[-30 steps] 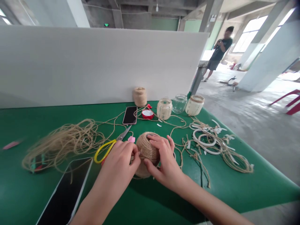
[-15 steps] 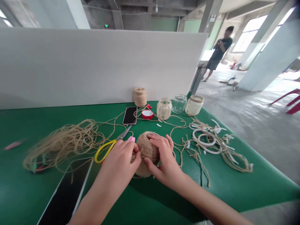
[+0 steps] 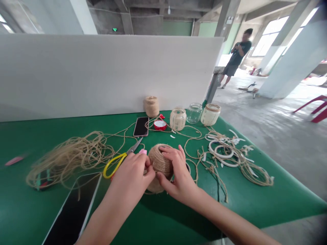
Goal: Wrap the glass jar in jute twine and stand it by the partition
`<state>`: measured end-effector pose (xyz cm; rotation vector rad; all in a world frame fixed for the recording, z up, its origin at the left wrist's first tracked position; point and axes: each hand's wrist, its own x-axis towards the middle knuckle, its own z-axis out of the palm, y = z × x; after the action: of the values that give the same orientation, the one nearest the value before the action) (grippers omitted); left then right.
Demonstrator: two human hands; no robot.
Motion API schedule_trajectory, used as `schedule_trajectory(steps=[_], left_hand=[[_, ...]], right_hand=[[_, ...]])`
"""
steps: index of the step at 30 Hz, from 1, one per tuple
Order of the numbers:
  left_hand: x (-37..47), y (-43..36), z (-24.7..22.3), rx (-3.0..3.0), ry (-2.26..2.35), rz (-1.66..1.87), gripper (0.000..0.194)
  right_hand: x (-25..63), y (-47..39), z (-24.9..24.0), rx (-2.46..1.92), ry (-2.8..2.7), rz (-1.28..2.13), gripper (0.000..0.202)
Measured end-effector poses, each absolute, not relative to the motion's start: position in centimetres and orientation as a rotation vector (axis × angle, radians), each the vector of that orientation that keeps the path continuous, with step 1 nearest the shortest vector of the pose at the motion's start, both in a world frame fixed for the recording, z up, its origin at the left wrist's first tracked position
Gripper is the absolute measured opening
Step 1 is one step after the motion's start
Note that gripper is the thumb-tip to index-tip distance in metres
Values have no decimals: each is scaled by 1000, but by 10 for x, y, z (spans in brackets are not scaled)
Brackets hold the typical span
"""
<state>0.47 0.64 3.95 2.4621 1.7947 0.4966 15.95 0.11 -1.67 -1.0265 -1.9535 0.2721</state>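
A jar wrapped in brown twine lies tilted near the middle of the green table, its opening toward the top. My right hand grips it from the right, with fingers over the rim and thumb against the front. At its left side my left hand is closed in a pinch, thumb and forefinger pressed together at the wound twine; the strand between them is mostly hidden. Yellow-handled scissors lie just beyond my left hand, beside a small pink piece.
Loose twine is heaped at left above a large tablet. Behind are a phone, red tape roll, wrapped jar and glass jars. White rings lie right; a person stands beyond the board.
The view has shifted slightly. Both hands stay at the twine-wrapped jar, with only a very small shift of the left fingers.
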Motion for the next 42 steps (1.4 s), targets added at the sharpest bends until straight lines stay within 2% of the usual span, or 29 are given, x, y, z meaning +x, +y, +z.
schedule_trajectory(steps=[18, 26, 32, 42], left_hand=[[2, 8, 36, 2491, 1769, 582, 15], [-5, 8, 30, 2401, 1603, 730, 7], [-12, 9, 19, 2654, 1400, 851, 15], [-11, 13, 16, 2666, 1359, 886, 10]], right_hand=[[159, 2, -16, -1016, -1955, 273, 43], [162, 7, -18, -1041, -1929, 295, 43], [164, 11, -18, -1063, -1918, 325, 42], [166, 12, -18, -1077, -1930, 342, 43]])
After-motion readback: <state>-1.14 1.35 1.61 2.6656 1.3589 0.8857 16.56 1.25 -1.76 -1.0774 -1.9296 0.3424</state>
